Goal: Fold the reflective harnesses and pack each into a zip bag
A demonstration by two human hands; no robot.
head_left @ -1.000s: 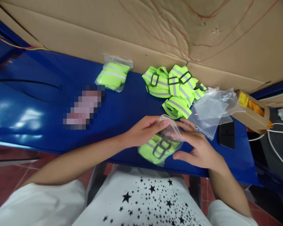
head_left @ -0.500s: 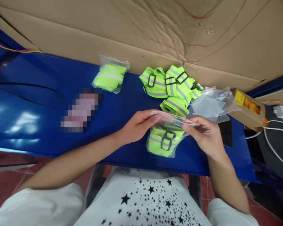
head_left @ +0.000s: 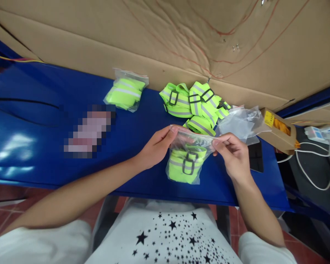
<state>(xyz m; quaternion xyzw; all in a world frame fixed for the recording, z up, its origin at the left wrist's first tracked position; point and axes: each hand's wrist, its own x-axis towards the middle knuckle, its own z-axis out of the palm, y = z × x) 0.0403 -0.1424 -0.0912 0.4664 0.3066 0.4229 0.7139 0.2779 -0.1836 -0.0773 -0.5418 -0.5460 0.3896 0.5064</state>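
Note:
A clear zip-lock bag [head_left: 181,138] with a red line along its top edge is stretched between my two hands. Inside it lies a folded neon-yellow reflective strap [head_left: 177,170] with grey stripes and black buckles. My left hand [head_left: 156,146] pinches the bag's upper left corner between thumb and fingers. At the upper right corner, my right hand [head_left: 233,154] pinches the same edge. Just beyond the bag sits a pile of loose reflective straps [head_left: 195,101] with black buckles. A second filled bag [head_left: 126,91] rests further back on the left.
Behind my right hand lie empty clear bags [head_left: 240,121], beside a brown cardboard box [head_left: 280,132] with orange contents. A dark flat device [head_left: 256,157] is near my right wrist. A blurred-out item [head_left: 89,132] lies left on the blue table [head_left: 137,135]. Cardboard [head_left: 99,40] lines the back.
My right hand has slid to the bag's upper right corner, and my left hand has moved slightly to the upper left corner. The bag's top now looks flatter. The whole view has shifted a little.

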